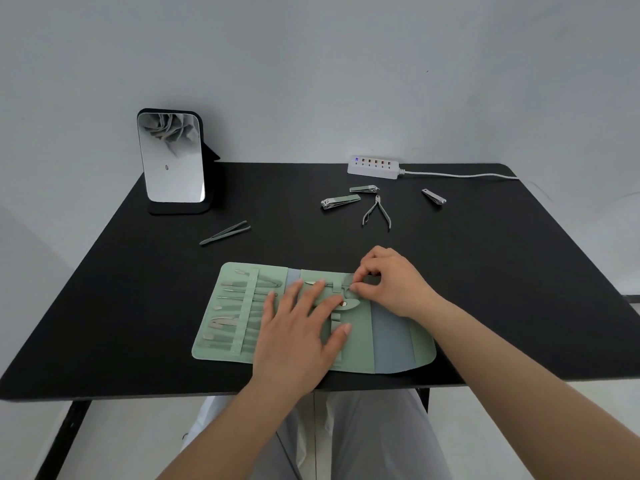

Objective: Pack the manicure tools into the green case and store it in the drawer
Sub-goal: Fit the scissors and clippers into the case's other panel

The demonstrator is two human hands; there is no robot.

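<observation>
Both bare forearms extend forward from the lower edge of view. The left hand (304,323) lies palm down, fingers straight and spread, pressing flat. The right hand (391,282) is bent at the wrist, its fingers curled inward, fingertips (355,289) pinching together.

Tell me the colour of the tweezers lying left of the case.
Muted grey-green, close to the case's shade; the tweezers show in the head view.

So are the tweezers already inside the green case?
No, the tweezers lie loose on the black table, apart from the open green case.
</observation>
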